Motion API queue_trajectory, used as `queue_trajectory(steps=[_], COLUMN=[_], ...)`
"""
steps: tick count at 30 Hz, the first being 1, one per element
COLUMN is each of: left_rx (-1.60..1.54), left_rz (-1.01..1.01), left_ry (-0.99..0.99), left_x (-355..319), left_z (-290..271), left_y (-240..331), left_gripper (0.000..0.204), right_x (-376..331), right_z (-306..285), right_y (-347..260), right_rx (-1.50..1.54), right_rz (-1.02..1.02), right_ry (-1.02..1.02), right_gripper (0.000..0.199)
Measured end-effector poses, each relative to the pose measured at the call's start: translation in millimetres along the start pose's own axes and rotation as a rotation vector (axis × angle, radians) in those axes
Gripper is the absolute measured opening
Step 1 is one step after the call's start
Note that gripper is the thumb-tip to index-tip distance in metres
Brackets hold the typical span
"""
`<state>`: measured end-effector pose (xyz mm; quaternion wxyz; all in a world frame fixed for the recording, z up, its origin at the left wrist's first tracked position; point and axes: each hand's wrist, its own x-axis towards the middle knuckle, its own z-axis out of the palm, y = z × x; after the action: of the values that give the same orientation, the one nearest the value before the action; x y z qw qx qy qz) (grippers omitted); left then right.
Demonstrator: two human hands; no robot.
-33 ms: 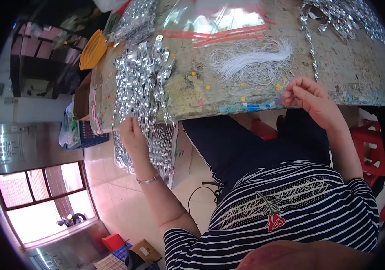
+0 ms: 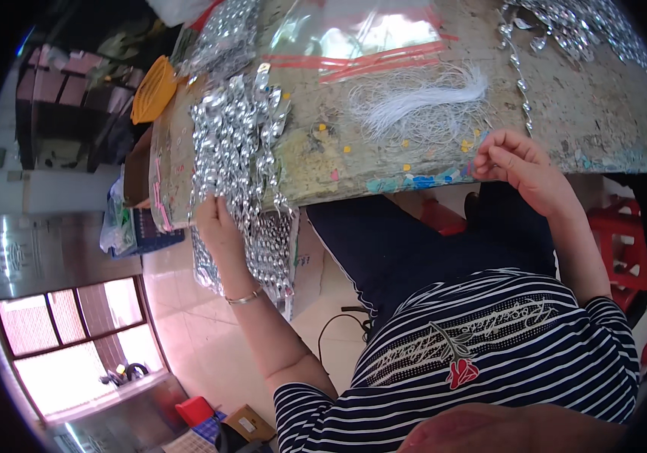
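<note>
A heap of shiny silver twisted strands (image 2: 236, 140) lies at the left of the worktable (image 2: 308, 170), its lower ends reaching the near edge. My left hand (image 2: 219, 226) is at that edge, thumb and fingers pinched on the strands; its fingertips are partly lost among them. Over the table's front edge, right of the middle, my right hand (image 2: 520, 167) is raised with its fingers curled and thumb close to the forefinger. Whether something thin is between them is too small to tell. A loose bundle of white thread (image 2: 433, 98) lies beyond it to the left.
Clear plastic bags with red edges (image 2: 361, 34) lie at the back. More silver twisted pieces (image 2: 588, 34) are heaped at the far right, and others (image 2: 267, 249) are below the table's left edge. A yellow basket (image 2: 153, 90), blue crate (image 2: 159, 235) and red stool (image 2: 619, 238) stand around.
My left hand has shifted very slightly toward the left along the strands. The right hand keeps its curled pose. The whole view has tilted a little.
</note>
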<state>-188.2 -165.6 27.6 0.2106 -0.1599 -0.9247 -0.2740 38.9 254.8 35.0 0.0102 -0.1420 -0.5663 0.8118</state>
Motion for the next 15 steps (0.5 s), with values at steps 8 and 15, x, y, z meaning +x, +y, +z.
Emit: queue_trajectory(steps=[8, 15], left_rx=[0.401, 0.43], left_rz=[0.099, 0.174], left_ry=[-0.13, 0.095], left_x=[47.4, 32.7], left_z=[38.4, 50.2], left_y=[-64.6, -20.5], left_gripper=[0.035, 0.036], right_x=[8.5, 52.8], right_z=[-20.0, -122.0], right_y=[-6.9, 5.8], right_rx=[-0.258, -1.074], right_rz=[-0.056, -0.412], right_ry=[0.048, 0.645], right_gripper=[0.019, 0.032])
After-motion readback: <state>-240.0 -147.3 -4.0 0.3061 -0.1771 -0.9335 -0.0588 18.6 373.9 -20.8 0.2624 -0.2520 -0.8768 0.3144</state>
